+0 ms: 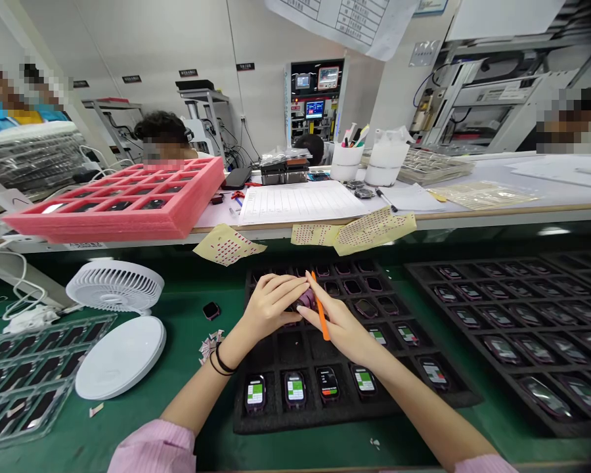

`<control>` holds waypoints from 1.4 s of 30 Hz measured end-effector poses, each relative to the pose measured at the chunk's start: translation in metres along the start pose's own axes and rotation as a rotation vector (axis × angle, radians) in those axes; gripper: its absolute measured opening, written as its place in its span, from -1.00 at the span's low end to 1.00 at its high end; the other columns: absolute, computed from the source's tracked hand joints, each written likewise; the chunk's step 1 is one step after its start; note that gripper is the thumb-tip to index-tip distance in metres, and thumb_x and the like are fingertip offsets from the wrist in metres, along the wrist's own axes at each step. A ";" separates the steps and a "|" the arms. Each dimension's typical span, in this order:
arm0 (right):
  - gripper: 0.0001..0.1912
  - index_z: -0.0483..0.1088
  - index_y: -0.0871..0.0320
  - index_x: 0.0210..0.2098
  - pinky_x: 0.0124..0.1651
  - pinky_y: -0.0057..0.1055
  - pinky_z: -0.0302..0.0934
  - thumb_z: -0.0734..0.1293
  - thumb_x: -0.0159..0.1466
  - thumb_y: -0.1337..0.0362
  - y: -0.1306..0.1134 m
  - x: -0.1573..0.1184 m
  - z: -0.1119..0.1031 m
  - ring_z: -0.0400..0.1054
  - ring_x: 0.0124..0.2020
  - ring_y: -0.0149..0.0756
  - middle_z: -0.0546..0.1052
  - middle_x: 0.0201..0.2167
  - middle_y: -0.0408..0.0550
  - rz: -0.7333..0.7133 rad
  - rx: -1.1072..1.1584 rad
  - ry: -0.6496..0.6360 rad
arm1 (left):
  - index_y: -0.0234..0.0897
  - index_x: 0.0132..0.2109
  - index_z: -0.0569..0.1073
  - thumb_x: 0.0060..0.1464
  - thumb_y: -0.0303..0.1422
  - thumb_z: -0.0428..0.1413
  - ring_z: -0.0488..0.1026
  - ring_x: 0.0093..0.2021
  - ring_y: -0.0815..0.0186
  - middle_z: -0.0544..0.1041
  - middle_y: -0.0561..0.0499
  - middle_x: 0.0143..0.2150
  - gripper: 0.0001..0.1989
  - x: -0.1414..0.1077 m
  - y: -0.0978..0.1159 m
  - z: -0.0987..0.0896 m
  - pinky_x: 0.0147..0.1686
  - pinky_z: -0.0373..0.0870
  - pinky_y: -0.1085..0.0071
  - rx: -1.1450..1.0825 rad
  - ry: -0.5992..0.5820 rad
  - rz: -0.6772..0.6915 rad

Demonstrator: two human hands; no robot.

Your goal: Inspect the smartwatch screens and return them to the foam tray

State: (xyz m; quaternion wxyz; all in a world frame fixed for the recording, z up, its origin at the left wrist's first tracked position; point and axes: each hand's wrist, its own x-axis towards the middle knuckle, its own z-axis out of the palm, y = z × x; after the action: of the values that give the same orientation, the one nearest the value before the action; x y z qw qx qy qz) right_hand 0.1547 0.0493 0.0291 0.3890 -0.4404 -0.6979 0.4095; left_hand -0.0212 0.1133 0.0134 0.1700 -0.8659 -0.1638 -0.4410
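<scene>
Both hands meet over a black foam tray (295, 420) that holds smartwatches in its pockets. Fingers of my left hand (276, 302) are closed around a small purple watch case (307, 299), mostly hidden by the fingers. An orange stick-like tool (320, 312) is held in my right hand (339, 322), whose fingertips also touch the watch case. In the tray's front row, a lit watch (255, 393) and several others show green and white screens. One watch (328, 383) has a mostly dark screen with an orange strip.
A second foam tray of watches (473, 341) lies on the right. To the left are a white fan (115, 289), a clear tray of dark parts (34, 374) and a loose watch (211, 311). The shelf above bears a pink foam tray (177, 220); yellow sticker sheets (374, 230) overhang its edge.
</scene>
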 end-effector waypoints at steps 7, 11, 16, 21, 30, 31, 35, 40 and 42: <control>-0.27 -0.18 0.11 0.38 0.00 -0.11 0.26 0.18 0.32 0.08 -0.010 -0.002 0.006 0.41 -0.15 -0.11 0.50 -0.08 0.02 -0.025 -0.116 0.085 | -0.26 0.11 0.35 0.12 -0.29 0.17 0.50 -0.07 0.23 0.60 -0.09 -0.10 -0.58 0.001 0.001 -0.001 -0.08 0.28 0.30 -0.039 0.030 -0.033; -0.28 -0.11 0.08 0.37 0.08 -0.08 0.21 0.21 0.31 0.06 -0.005 0.000 0.003 0.37 0.00 -0.06 0.50 -0.06 0.00 -0.034 -0.004 0.058 | -0.25 0.13 0.33 0.11 -0.35 0.17 0.51 -0.06 0.23 0.56 -0.15 -0.02 -0.57 -0.003 0.002 0.007 -0.15 0.34 0.33 -0.122 0.058 -0.087; -0.38 0.07 -0.01 0.31 0.21 -0.15 0.12 0.25 0.30 0.06 -0.005 0.002 -0.009 0.28 0.15 -0.16 0.45 0.08 -0.06 -0.084 0.268 -0.014 | -0.25 0.14 0.33 0.04 -0.41 0.21 0.52 -0.08 0.22 0.54 -0.17 -0.02 -0.50 -0.003 0.009 0.007 -0.17 0.42 0.33 -0.166 0.170 -0.103; -0.55 0.35 0.03 0.14 0.05 -0.16 0.25 0.10 0.38 0.03 -0.012 -0.003 -0.023 0.46 -0.20 -0.23 0.58 -0.22 -0.05 -0.220 0.250 0.279 | -0.26 0.07 0.39 -0.04 -0.44 0.26 0.50 -0.07 0.20 0.54 -0.14 -0.05 -0.51 0.004 0.017 -0.004 -0.13 0.47 0.30 -0.292 0.200 -0.270; -0.51 0.57 0.13 -0.43 -0.48 -0.28 0.29 0.10 0.39 0.11 -0.012 -0.015 -0.027 0.39 -0.56 -0.25 0.54 -0.57 -0.01 -0.490 0.258 0.376 | -0.26 0.05 0.40 -0.06 -0.47 0.24 0.51 -0.09 0.19 0.53 -0.14 -0.07 -0.53 0.005 0.018 -0.004 -0.12 0.50 0.26 -0.314 0.201 -0.298; -0.51 0.57 0.13 -0.42 -0.46 -0.28 0.29 0.09 0.39 0.13 -0.013 -0.015 -0.026 0.40 -0.55 -0.25 0.54 -0.56 -0.02 -0.482 0.255 0.363 | -0.27 0.05 0.39 -0.06 -0.47 0.24 0.51 -0.09 0.19 0.53 -0.14 -0.08 -0.53 0.005 0.018 -0.004 -0.12 0.50 0.27 -0.313 0.201 -0.291; -0.52 0.56 0.11 -0.41 -0.44 -0.30 0.28 0.08 0.40 0.15 -0.014 -0.015 -0.024 0.40 -0.53 -0.27 0.53 -0.57 -0.05 -0.467 0.244 0.350 | -0.27 0.06 0.39 -0.08 -0.48 0.24 0.51 -0.08 0.19 0.53 -0.14 -0.07 -0.50 0.003 0.018 -0.003 -0.11 0.50 0.28 -0.320 0.201 -0.286; -0.49 0.56 0.12 -0.39 -0.42 -0.30 0.29 0.05 0.41 0.12 -0.012 -0.015 -0.020 0.39 -0.53 -0.28 0.52 -0.56 -0.04 -0.465 0.137 0.388 | -0.26 0.07 0.40 -0.10 -0.47 0.26 0.52 -0.12 0.21 0.54 -0.13 -0.07 -0.48 0.000 0.017 -0.001 -0.14 0.51 0.31 -0.316 0.200 -0.285; -0.51 0.55 0.11 -0.37 -0.41 -0.32 0.29 0.05 0.41 0.14 -0.010 -0.014 -0.018 0.40 -0.51 -0.29 0.53 -0.53 -0.05 -0.465 0.114 0.389 | -0.26 0.07 0.40 -0.10 -0.48 0.26 0.52 -0.12 0.21 0.54 -0.13 -0.07 -0.47 -0.001 0.016 0.000 -0.14 0.52 0.31 -0.308 0.208 -0.277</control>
State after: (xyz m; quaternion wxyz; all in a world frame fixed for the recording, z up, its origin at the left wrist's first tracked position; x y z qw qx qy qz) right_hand 0.1730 0.0375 0.0418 0.6228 -0.3164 -0.6682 0.2560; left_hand -0.0146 0.0990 0.0104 -0.0103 -0.8008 -0.1934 -0.5668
